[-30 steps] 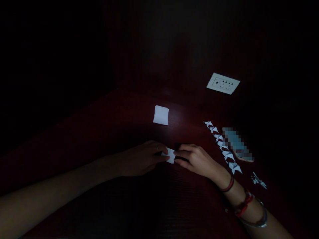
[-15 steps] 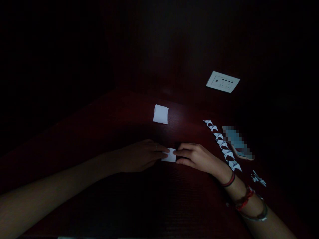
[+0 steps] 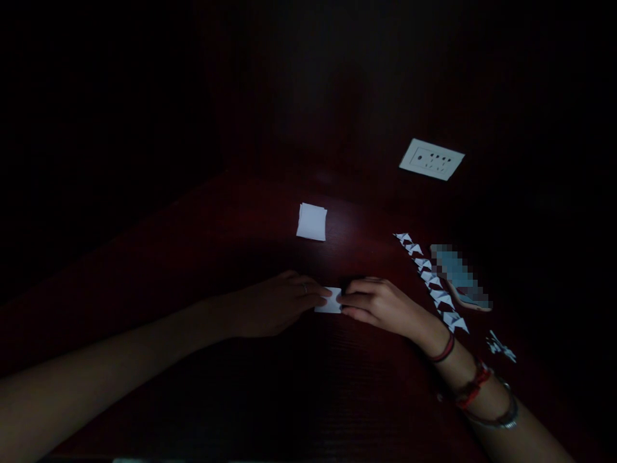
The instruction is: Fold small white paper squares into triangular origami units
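A small square of folded white paper (image 3: 331, 307) lies on the dark red table, with faint crease lines on it. My left hand (image 3: 284, 299), wearing a ring, comes in from the left and holds the paper's left side down with its fingertips. From the right, my right hand (image 3: 378, 303) grips the paper's right edge, index fingertip on top and thumb low beside the edge. Both hands are closed towards the paper, which shows between their fingertips. The undersides of the fingers are hidden. Bracelets circle my right wrist.
A stack of white paper squares (image 3: 312, 222) lies beyond my hands. To the right runs a row of folded white paper pieces (image 3: 429, 278), beside a phone (image 3: 460, 276) with a blurred screen. Paper scraps (image 3: 500, 347) lie nearer. A white socket plate (image 3: 432, 159) is on the wall.
Both hands keep their hold on the paper square. My left fingertips have shifted very slightly right over it; otherwise little differs.
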Motion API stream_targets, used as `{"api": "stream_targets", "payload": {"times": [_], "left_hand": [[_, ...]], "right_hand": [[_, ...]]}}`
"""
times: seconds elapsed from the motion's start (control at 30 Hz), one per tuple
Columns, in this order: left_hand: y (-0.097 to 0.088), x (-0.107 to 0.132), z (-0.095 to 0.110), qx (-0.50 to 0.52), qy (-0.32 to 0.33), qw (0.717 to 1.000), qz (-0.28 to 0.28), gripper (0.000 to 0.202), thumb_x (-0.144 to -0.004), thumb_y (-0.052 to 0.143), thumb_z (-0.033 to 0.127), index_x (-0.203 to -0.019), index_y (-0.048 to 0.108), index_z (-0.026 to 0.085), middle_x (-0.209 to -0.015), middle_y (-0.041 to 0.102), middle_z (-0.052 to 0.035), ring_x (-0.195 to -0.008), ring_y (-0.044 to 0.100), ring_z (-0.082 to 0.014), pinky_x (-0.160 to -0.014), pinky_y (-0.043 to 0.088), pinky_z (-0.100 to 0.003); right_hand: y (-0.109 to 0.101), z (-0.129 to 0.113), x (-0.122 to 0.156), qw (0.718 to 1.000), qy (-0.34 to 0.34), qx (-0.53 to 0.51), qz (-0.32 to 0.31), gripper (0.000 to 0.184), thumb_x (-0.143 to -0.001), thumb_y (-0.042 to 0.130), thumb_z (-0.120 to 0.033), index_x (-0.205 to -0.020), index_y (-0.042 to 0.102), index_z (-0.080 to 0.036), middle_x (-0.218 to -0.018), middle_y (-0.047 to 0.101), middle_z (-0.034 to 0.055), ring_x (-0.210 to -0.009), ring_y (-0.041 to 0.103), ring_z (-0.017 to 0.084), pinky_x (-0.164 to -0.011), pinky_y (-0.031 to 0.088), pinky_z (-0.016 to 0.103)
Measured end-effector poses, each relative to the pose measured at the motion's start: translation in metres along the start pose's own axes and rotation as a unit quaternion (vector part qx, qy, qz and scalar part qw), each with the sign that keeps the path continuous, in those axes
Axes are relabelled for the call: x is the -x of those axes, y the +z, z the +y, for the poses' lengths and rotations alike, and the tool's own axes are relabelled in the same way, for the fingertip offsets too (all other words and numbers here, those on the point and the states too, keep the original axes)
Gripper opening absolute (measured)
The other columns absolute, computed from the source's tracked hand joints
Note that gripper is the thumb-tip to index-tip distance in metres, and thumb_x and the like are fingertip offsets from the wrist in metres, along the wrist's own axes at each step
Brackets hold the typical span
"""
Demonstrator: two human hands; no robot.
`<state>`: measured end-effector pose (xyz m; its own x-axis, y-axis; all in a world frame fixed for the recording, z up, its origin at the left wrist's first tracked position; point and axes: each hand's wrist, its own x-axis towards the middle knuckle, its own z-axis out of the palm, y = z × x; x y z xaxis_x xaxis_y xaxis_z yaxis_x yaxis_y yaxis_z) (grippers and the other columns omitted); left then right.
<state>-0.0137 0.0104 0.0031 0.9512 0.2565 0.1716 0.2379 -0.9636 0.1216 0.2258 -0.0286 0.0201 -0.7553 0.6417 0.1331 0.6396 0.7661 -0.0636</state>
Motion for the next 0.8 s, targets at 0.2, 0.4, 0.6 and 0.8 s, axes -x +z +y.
{"api": "stream_targets", "payload": {"times": [0.2,0.4,0.6,0.8], "left_hand": [[0.002,0.001,-0.001,-0.004,-0.002,1.000,0.000,0.042,-0.080,0.042,0.006,-0.120,0.042,0.020,-0.129,0.041,-0.0024,-0.115,0.036,-0.0195,-0.093,0.025,-0.033],[0.002,0.001,0.000,0.003,0.001,1.000,0.007,0.046,-0.079,0.042,0.004,-0.122,0.040,0.020,-0.129,0.041,-0.0026,-0.115,0.036,-0.0194,-0.093,0.025,-0.034],[0.002,-0.001,0.001,0.004,0.002,1.000,-0.005,0.051,-0.079,0.041,0.003,-0.126,0.034,0.022,-0.129,0.040,-0.0012,-0.115,0.035,-0.0195,-0.094,0.023,-0.035],[0.004,-0.004,0.001,-0.011,-0.001,1.000,-0.002,0.051,-0.080,0.042,0.005,-0.127,0.034,0.024,-0.128,0.042,-0.0010,-0.114,0.035,-0.0203,-0.093,0.024,-0.035]], "right_hand": [[-0.002,0.000,0.001,0.998,0.013,-0.059,-0.014,0.025,-0.087,0.040,-0.025,-0.103,0.058,-0.018,-0.090,0.057,0.0040,-0.078,0.055,0.012,-0.072,0.043,0.024],[0.002,-0.006,-0.003,0.992,0.070,-0.106,0.020,0.022,-0.087,0.037,-0.021,-0.093,0.058,-0.016,-0.080,0.056,0.0033,-0.070,0.053,0.011,-0.065,0.041,0.022],[0.010,-0.006,-0.007,0.983,0.136,-0.101,0.065,0.015,-0.086,0.040,-0.020,-0.086,0.054,-0.015,-0.080,0.055,0.0033,-0.071,0.052,0.012,-0.066,0.040,0.023],[0.011,-0.007,-0.010,0.984,0.162,-0.059,0.053,0.016,-0.085,0.039,-0.022,-0.081,0.053,-0.016,-0.077,0.054,0.0028,-0.069,0.052,0.012,-0.063,0.039,0.022]]}}
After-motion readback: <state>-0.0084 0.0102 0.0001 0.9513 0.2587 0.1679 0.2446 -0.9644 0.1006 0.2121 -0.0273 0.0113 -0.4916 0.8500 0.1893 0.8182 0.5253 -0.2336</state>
